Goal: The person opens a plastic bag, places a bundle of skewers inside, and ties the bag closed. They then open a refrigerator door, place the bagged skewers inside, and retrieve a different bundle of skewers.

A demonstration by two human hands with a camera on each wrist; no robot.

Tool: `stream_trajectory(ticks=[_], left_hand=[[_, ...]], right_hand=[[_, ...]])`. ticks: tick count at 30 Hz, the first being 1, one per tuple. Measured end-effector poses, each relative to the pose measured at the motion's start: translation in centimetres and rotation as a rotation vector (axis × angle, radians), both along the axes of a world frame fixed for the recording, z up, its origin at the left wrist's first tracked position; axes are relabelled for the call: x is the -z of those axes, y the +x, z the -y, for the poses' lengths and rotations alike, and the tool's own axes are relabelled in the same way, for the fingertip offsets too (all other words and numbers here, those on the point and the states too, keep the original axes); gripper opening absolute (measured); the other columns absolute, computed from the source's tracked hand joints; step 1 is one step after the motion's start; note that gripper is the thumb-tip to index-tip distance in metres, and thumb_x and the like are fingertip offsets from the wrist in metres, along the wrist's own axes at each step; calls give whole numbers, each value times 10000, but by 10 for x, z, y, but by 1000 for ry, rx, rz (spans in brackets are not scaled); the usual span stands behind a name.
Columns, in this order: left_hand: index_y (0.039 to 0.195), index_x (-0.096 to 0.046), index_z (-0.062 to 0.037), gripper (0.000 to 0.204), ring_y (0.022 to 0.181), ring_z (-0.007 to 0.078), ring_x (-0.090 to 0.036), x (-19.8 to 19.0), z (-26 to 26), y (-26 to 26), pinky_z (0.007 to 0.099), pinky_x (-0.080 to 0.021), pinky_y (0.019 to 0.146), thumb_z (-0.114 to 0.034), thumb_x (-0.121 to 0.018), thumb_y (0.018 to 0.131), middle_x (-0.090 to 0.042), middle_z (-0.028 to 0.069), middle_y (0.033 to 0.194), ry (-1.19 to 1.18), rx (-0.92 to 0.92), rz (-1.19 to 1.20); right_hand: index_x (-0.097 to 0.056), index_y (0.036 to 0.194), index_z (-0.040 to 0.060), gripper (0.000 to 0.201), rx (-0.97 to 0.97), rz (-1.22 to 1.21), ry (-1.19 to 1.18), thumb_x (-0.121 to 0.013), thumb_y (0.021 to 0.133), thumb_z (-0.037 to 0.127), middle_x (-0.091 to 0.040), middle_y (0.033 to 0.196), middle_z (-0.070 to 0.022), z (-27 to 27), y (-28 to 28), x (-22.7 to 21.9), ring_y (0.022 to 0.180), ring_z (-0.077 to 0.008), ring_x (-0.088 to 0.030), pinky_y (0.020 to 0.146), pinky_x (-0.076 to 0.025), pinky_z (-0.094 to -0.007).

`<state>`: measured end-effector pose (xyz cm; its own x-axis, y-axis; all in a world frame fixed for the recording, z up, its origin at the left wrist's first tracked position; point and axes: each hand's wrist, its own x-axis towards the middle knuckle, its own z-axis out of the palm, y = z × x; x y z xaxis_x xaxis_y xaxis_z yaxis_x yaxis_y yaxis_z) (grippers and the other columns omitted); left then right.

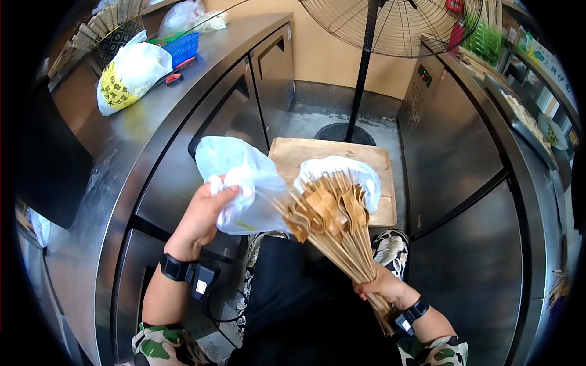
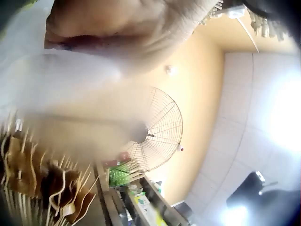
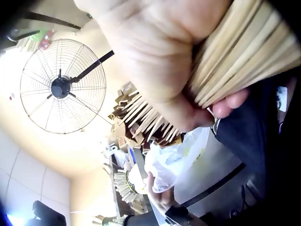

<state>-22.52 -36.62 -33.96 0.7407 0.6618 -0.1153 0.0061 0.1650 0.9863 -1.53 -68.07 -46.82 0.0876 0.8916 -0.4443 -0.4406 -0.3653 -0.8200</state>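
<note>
My left hand (image 1: 204,210) pinches a translucent white plastic bag (image 1: 235,152), which hangs loosely to the left of the skewers. In my right hand (image 1: 390,288) is a thick bundle of wooden skewers (image 1: 348,259), gripped around the bare sticks. Wavy brown flat pieces of food (image 1: 323,204) are threaded on the far ends, and the bag's edge overlaps some of them. Beyond the bundle, a second white plastic bag (image 1: 368,177) lies on a wooden board (image 1: 284,149). The right wrist view shows the fingers wrapped around the sticks (image 3: 235,52).
A steel counter (image 1: 131,137) runs along the left, bearing a filled plastic bag (image 1: 137,73) and a blue basket (image 1: 183,49). Steel cabinets (image 1: 464,140) line the right. A standing fan (image 1: 366,73) is at the back, its round base (image 1: 345,132) on the floor.
</note>
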Motion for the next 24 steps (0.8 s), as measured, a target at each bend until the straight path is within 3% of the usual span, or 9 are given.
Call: stream_trajectory(ticks=[5,9,10,14,17,21,24], left_hand=[[1156,-585,12,308,852,101,-609,-7,4,-20,249,-480,763,-214,-570,947,-664,45,953,220,80,-213],[1144,-597,-17,303,895,124,-616,-21,9,-4,281,-485,781,-241,-571,942,-661,39,979,155,-95,151],[1120,-609,-45,290,902,146,-620,-26,12,3,309,-485,795,-271,-565,944,-664,33,986,56,-170,195],[1134,-611,-82,325,958,172,-620,-9,-2,1,313,-482,831,-339,-551,944,-669,37,1039,-313,-57,225],[1161,-587,-74,357,937,183,-623,3,-7,1,327,-492,831,-361,-528,956,-661,46,1039,-310,-147,188],[1173,-566,-71,367,943,181,-618,-9,-3,-7,337,-496,828,-367,-510,964,-652,54,1038,-342,-123,209],[1195,-552,-63,388,960,192,-625,-14,9,-17,358,-510,842,-374,-475,976,-653,70,1063,-316,-68,245]], right_hand=[[-427,1192,18,539,126,284,95,-676,717,-44,-599,860,-94,-17,-4,-13,728,-163,-604,615,-510,-278],[-404,1228,56,608,140,780,171,-706,701,11,-623,913,-116,-21,-15,-20,901,-222,-626,704,-505,-332],[-393,1239,88,639,99,881,127,-723,692,77,-639,948,-164,-21,-17,-24,921,-299,-644,722,-510,-378],[-397,1226,100,649,-24,1136,38,-737,677,159,-645,934,-185,-20,-28,-26,875,-384,-620,723,-505,-439],[-390,1236,98,664,-6,1190,62,-739,675,159,-650,913,-177,-14,-34,-22,868,-374,-627,719,-505,-440],[-399,1244,94,688,51,1197,-16,-752,656,158,-650,900,-178,-5,-29,-25,860,-380,-626,717,-504,-446],[-427,1219,81,632,125,1037,-24,-742,673,130,-654,922,-191,6,-26,-24,879,-383,-634,748,-518,-411]])
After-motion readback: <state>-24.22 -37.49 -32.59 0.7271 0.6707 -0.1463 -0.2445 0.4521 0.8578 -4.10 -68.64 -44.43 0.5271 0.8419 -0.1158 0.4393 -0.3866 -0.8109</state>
